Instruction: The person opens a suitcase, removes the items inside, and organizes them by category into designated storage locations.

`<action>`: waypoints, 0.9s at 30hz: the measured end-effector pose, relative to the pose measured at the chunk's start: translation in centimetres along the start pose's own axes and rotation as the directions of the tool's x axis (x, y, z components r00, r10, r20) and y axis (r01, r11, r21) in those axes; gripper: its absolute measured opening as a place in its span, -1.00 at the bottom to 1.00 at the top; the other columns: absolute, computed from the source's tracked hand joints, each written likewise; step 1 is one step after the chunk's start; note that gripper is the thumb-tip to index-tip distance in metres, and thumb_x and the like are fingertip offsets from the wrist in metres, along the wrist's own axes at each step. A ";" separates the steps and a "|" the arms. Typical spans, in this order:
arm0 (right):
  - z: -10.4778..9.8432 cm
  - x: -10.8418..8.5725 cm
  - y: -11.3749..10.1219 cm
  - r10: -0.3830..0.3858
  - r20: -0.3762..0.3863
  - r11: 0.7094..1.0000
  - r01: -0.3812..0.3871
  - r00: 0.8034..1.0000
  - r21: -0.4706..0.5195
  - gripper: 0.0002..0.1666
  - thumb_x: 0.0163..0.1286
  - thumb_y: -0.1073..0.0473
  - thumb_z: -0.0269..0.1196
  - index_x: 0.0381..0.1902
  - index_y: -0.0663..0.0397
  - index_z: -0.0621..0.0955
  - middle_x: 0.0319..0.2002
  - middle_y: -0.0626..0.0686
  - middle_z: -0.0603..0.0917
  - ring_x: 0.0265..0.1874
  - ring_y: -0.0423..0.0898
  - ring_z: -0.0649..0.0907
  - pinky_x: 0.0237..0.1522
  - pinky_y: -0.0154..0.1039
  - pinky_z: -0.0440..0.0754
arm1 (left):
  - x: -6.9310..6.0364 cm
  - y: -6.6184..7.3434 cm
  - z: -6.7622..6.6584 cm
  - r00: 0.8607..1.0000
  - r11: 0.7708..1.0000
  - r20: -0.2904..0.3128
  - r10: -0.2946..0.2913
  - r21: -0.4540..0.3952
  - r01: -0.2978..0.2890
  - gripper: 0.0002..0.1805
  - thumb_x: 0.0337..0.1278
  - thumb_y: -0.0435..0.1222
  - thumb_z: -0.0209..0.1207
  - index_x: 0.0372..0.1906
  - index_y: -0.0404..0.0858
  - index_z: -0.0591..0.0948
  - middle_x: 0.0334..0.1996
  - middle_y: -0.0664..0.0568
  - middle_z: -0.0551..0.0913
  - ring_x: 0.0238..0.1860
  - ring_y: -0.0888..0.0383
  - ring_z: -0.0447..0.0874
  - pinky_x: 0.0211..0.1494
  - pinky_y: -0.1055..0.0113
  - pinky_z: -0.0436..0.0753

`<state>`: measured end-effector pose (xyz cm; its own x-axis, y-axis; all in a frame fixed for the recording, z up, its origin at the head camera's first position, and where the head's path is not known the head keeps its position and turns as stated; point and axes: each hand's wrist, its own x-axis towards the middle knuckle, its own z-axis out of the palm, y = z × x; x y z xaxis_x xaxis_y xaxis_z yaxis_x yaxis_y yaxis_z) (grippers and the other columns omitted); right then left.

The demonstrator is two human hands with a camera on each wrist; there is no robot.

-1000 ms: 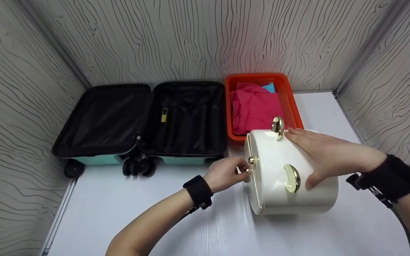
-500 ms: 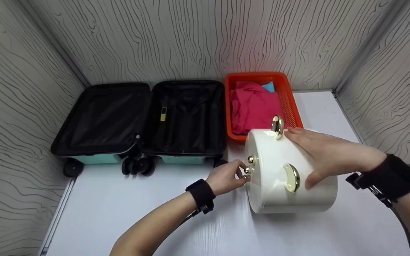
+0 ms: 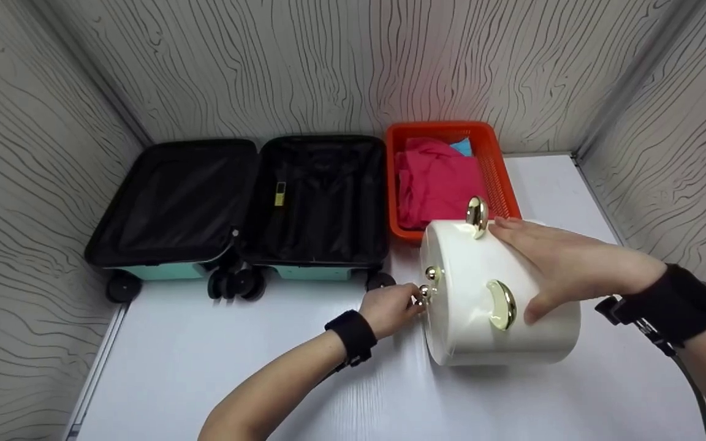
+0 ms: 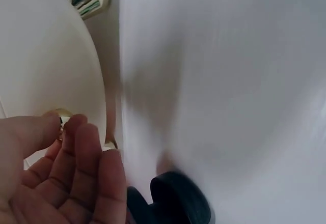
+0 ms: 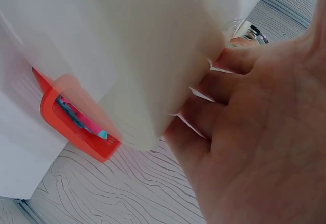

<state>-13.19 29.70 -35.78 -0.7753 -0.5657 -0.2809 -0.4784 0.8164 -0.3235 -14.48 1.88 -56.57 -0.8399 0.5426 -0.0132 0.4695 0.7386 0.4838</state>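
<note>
A glossy white rounded case (image 3: 466, 306) lies on the white surface, its flat face towards the left. Gold curved fittings (image 3: 504, 305) stick out of its side, and small gold ball knobs (image 3: 431, 273) sit on the flat face. My left hand (image 3: 390, 310) is at this face; in the left wrist view its thumb and forefinger pinch a gold knob (image 4: 63, 122), partly hidden by the fingers. My right hand (image 3: 564, 263) rests with spread fingers on the case's curved side. In the right wrist view, its fingertips (image 5: 191, 127) touch the white wall.
An open suitcase (image 3: 316, 202) with black lining and mint-green shell lies at the back left, its wheels (image 3: 123, 286) facing forward. Behind the case stands an orange basket (image 3: 503, 174) with folded pink cloth (image 3: 442, 184) and a blue piece. Patterned walls (image 3: 304, 67) enclose the surface.
The gold-edged line along the case's flat face has gone from sight as the face closed up. My left hand has shifted slightly right and down. The right hand stays in place.
</note>
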 end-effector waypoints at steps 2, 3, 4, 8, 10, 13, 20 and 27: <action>0.0 0.1 0.0 0.001 0.003 1.000 -0.001 1.000 0.002 0.56 -0.21 -0.19 0.67 0.61 0.27 0.12 0.58 0.18 0.18 0.55 0.23 0.16 0.45 0.23 0.22 | -0.3 -0.2 -0.1 1.000 1.000 -0.013 0.010 0.029 -0.010 -0.81 0.34 -0.04 0.30 -0.12 -0.04 0.72 -0.42 0.23 0.71 -0.39 0.29 0.66 -0.40 0.29 0.57; 0.0 0.1 -0.1 0.001 0.005 1.000 -0.001 1.000 0.002 0.56 -0.21 -0.19 0.66 0.61 0.27 0.11 0.58 0.18 0.18 0.55 0.23 0.15 0.45 0.23 0.22 | -0.5 -0.3 -0.2 1.000 0.999 -0.017 0.013 0.038 -0.012 -0.81 0.35 -0.05 0.29 -0.11 -0.04 0.72 -0.41 0.22 0.72 -0.38 0.27 0.67 -0.40 0.28 0.58; 0.0 0.1 -0.1 0.000 0.006 1.000 0.000 1.000 0.002 0.56 -0.21 -0.19 0.66 0.61 0.27 0.11 0.58 0.18 0.17 0.55 0.23 0.15 0.45 0.24 0.22 | -0.7 -0.5 -0.3 1.000 0.999 -0.020 0.014 0.044 -0.013 -0.81 0.35 -0.06 0.29 -0.10 -0.04 0.72 -0.40 0.22 0.72 -0.36 0.26 0.69 -0.40 0.26 0.59; 0.0 0.1 0.0 -0.002 0.006 1.000 0.002 1.000 0.005 0.56 -0.21 -0.18 0.66 0.61 0.26 0.10 0.58 0.18 0.16 0.55 0.22 0.15 0.45 0.24 0.22 | -1.7 -1.6 -0.9 1.000 0.998 -0.024 0.001 0.065 0.001 -0.84 0.35 -0.08 0.29 -0.12 -0.04 0.71 -0.37 0.19 0.74 -0.33 0.21 0.72 -0.39 0.23 0.62; 0.0 0.0 0.0 0.003 0.004 1.000 -0.003 1.000 0.005 0.57 -0.21 -0.19 0.66 0.62 0.25 0.10 0.59 0.16 0.16 0.55 0.21 0.15 0.44 0.24 0.24 | -2.1 -2.2 -1.3 1.000 0.998 -0.027 -0.014 0.063 0.016 -0.85 0.34 -0.08 0.30 -0.13 -0.03 0.70 -0.33 0.19 0.75 -0.31 0.21 0.73 -0.38 0.23 0.63; 0.1 -0.1 0.1 0.006 0.001 1.000 -0.006 1.000 0.008 0.57 -0.21 -0.21 0.66 0.62 0.23 0.10 0.59 0.15 0.16 0.55 0.22 0.16 0.42 0.25 0.26 | -2.6 -3.1 -1.7 0.999 0.999 -0.029 -0.027 0.039 0.028 -0.87 0.34 -0.11 0.31 -0.12 -0.03 0.71 -0.28 0.19 0.77 -0.29 0.20 0.74 -0.34 0.22 0.64; 0.0 -0.1 0.3 0.002 0.001 1.000 -0.002 1.000 -0.001 0.59 -0.22 -0.23 0.66 0.62 0.23 0.09 0.60 0.15 0.14 0.55 0.21 0.14 0.43 0.24 0.25 | -2.9 -3.6 -2.1 1.000 1.000 -0.018 -0.016 -0.016 0.015 -0.85 0.35 -0.14 0.31 -0.06 -0.02 0.74 -0.20 0.19 0.79 -0.23 0.18 0.75 -0.28 0.23 0.65; 0.1 -0.1 0.3 0.003 0.002 1.000 -0.003 1.000 -0.003 0.59 -0.21 -0.25 0.66 0.63 0.23 0.08 0.60 0.17 0.13 0.54 0.25 0.14 0.42 0.25 0.26 | -3.4 -3.2 -4.8 1.000 0.999 0.018 -0.003 -0.036 0.004 -0.84 0.34 -0.11 0.30 -0.10 0.00 0.78 -0.25 0.23 0.77 -0.26 0.26 0.70 -0.28 0.28 0.64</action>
<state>-13.17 29.99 -35.91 -0.7757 -0.5638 -0.2835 -0.4776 0.8181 -0.3202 -14.42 -4.23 -53.87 -0.8363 0.5474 -0.0303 0.4563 0.7257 0.5149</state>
